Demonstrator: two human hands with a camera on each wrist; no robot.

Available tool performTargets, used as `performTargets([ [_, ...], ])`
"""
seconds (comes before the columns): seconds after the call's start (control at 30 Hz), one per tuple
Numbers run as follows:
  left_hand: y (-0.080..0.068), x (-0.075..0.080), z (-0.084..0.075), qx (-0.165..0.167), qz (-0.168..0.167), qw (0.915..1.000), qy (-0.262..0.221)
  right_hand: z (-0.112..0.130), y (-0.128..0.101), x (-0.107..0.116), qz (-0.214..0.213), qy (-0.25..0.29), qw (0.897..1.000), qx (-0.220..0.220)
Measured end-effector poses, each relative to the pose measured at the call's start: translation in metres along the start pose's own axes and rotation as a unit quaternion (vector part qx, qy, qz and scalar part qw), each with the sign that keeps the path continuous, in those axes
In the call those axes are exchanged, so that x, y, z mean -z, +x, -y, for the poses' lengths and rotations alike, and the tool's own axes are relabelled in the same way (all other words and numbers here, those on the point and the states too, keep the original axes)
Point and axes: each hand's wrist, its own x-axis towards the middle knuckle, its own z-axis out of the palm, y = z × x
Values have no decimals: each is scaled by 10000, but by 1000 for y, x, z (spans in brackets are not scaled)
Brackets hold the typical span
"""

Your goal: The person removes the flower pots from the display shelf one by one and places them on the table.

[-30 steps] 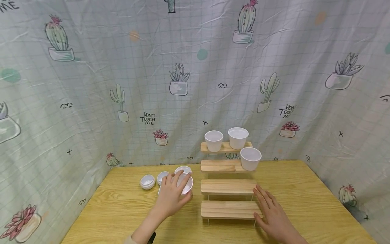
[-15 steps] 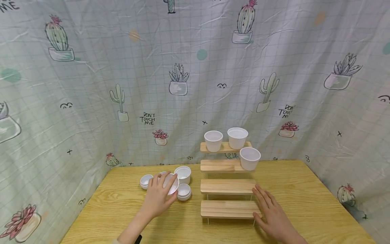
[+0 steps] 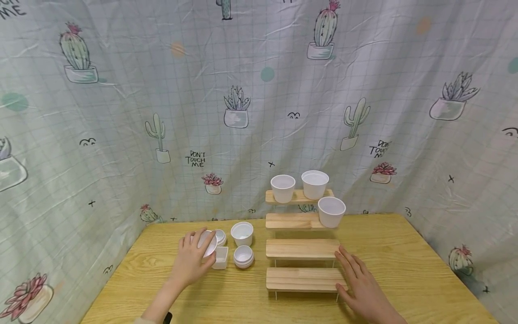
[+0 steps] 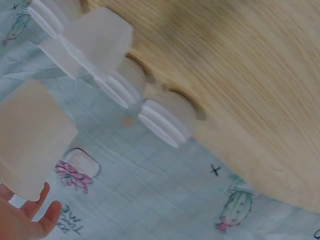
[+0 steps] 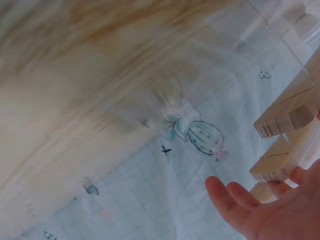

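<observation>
My left hand grips a white plastic cup, its mouth tipped toward the right; its pale side fills the left of the left wrist view. The cup is above the left part of the table, over the group of small containers. My right hand rests at the right ends of the two lower boards of a stepped wooden display rack, fingers extended. Two white cups, the left one and the right one, stand on the top board. Another white cup is at the second board's right end.
Beneath and right of the held cup stand a square white container, a low round jar, another round jar and a taller white cup. A cactus-print curtain hangs behind the wooden table.
My left hand has carried the white cup leftward across the small containers, uncovering the square container and the round jar on the right. My right hand stays at the rack.
</observation>
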Motion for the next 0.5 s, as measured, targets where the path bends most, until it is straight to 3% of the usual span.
performTargets([
  [0.5, -18, -12, 37, 536, 417, 9971, 332, -1, -1, -2, -25, 3, 10000, 17],
])
